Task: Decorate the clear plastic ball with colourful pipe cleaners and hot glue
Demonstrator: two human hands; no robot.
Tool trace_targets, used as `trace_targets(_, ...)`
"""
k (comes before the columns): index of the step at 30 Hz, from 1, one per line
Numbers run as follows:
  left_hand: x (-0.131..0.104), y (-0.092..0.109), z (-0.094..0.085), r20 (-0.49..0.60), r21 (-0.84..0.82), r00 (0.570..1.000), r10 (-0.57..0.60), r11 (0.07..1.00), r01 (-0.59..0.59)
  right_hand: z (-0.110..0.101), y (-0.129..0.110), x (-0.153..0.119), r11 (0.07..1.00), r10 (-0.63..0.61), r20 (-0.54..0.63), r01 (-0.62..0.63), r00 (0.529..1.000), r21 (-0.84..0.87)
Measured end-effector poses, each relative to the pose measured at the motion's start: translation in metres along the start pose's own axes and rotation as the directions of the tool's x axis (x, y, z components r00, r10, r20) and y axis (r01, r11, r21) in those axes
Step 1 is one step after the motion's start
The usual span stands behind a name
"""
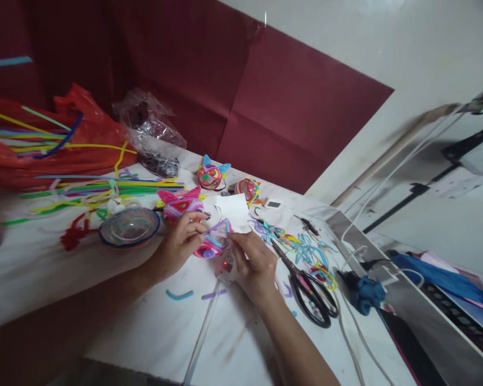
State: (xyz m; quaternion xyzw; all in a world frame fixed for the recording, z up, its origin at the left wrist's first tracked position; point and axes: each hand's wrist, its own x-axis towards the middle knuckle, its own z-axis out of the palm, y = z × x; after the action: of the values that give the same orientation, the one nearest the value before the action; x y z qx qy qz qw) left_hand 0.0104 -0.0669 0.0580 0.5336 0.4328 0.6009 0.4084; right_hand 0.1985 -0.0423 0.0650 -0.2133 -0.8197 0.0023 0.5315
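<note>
Pink fuzzy ornament [210,249] sitting over table [139,335], between left hand [187,236], pinching purple strip [218,225], and right hand [254,258], touching ornament's right edge, grip unclear to me. I'm judging it light, soft-surfaced; favouring edge hold.

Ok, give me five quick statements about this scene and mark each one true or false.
1. The left hand and right hand have their fingertips at the multicoloured piece. True.
2. The scissors lie left of the left hand. False: the scissors lie right of the right hand.
3. The clear bowl has a blue rim. True.
4. The green-nosed figure has yellow ears. False: the green-nosed figure's ears are blue.
5. The red bag is at the left. True.
</note>
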Motion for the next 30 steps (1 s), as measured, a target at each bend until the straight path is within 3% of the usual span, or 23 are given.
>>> trace_targets(30,-0.0019,0.0020,0.0025,0.008,-0.030,1.000,-0.021,0.999,0.022,0.0009,-0.0030,-0.0079,0.944,-0.109,0.161,0.153,0.981,-0.292)
